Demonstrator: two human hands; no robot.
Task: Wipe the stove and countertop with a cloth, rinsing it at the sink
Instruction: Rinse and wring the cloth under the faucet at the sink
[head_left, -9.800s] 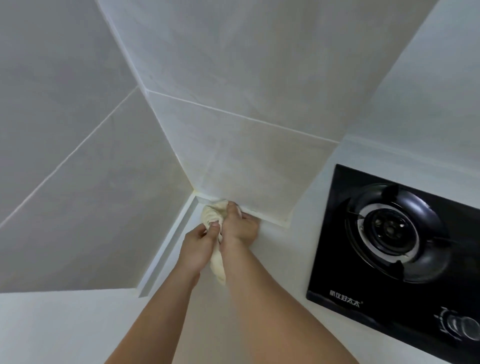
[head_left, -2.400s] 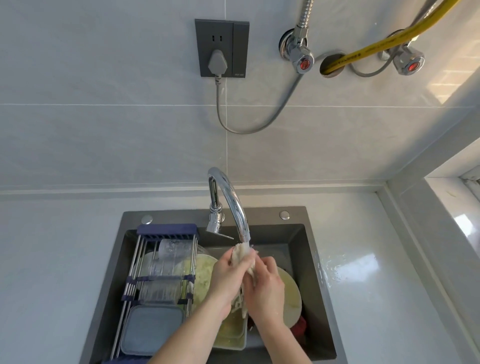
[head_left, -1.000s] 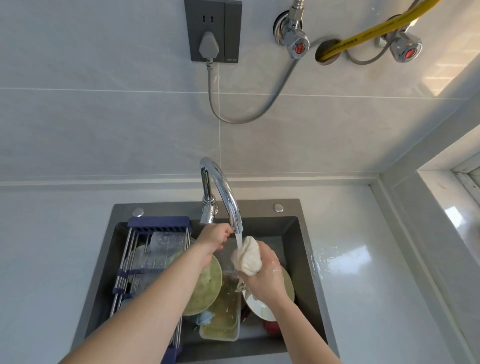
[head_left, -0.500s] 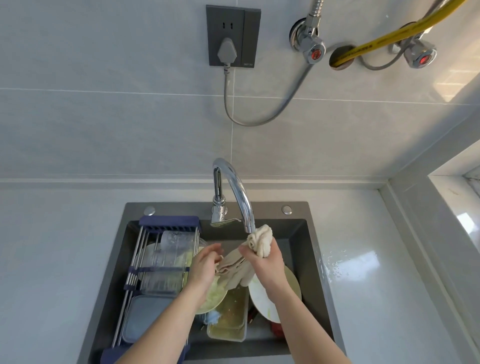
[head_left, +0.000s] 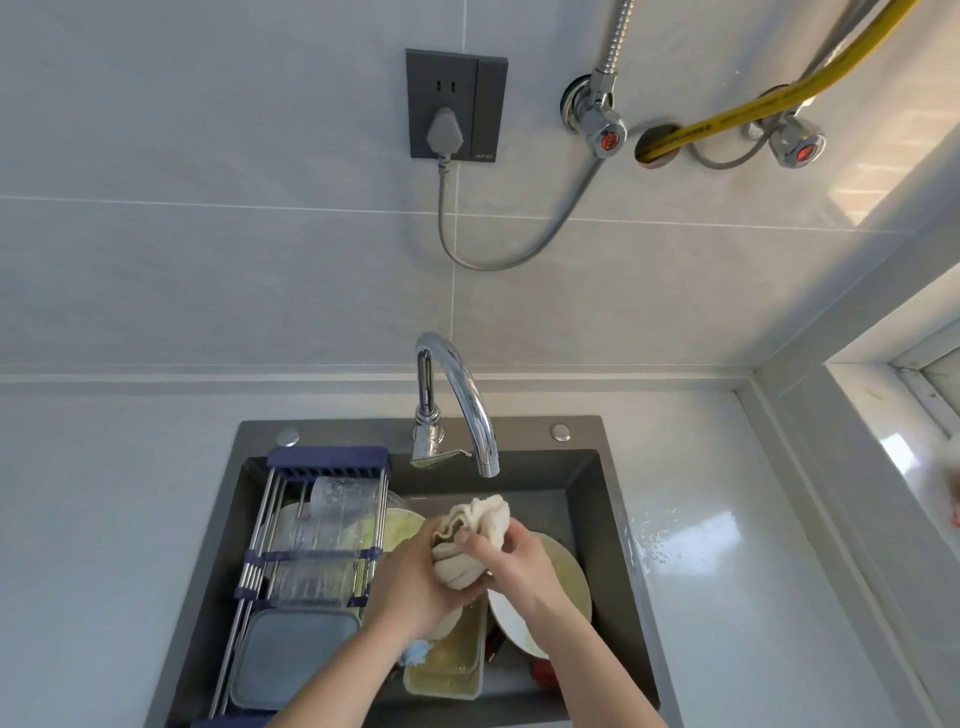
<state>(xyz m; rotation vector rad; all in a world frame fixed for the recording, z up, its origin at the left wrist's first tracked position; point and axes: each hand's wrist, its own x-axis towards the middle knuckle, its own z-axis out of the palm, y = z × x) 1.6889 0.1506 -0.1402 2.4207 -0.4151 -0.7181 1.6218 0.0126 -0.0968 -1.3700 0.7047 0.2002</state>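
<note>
A bunched cream cloth (head_left: 472, 535) is held over the dark grey sink (head_left: 587, 478), a little below the chrome faucet (head_left: 462, 395) spout. My left hand (head_left: 410, 582) grips the cloth from the left and below. My right hand (head_left: 514, 561) grips it from the right, fingers curled round the bundle. No water stream shows at the spout. The stove is out of view.
Dirty plates (head_left: 550, 592), a plastic tub (head_left: 447, 665) and a blue-ended rack (head_left: 311, 551) with glass containers fill the sink. White countertop (head_left: 727, 571) with water drops lies to the right, a window sill (head_left: 893, 447) beyond. A socket (head_left: 454, 104), valves and hoses hang on the wall.
The cloth has come down from the spout and is now balled between both hands; my left hand has closed onto it. Earlier I wiped the counter corner beside the stove.
</note>
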